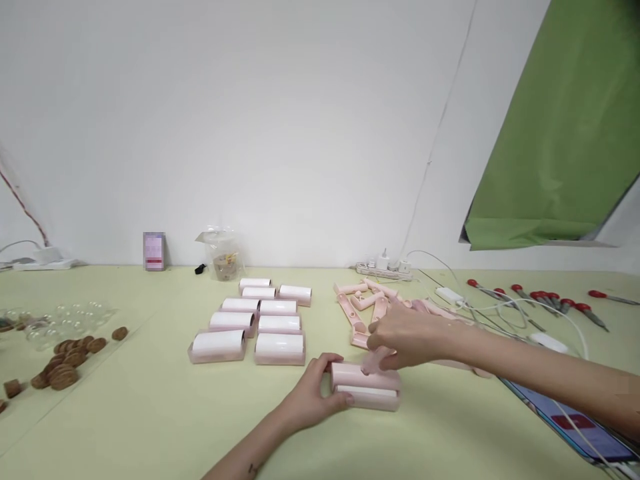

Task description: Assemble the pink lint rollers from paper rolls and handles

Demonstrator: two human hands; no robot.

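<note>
My left hand (316, 390) grips the left end of a pink lint roller case (367, 379) on the table, thumb in front and fingers behind. A white strip, apparently the roll, shows along its front. From above and behind, my right hand (403, 335) closes on a small translucent pink plastic part (376, 360), which touches the case's top edge. The fingers partly hide that part. Just beyond my right hand lies a loose pile of pink plastic handles (350, 312). To the left stand rows of white rolls in pink cases (280, 348).
Several corks (64, 377) and clear glass balls (65, 323) lie at the left. At the back are a small upright box (154, 252), a bagged tub (225, 260) and a power strip (383, 271). Red-ended tools (545, 299), white cables and a phone (575, 423) occupy the right.
</note>
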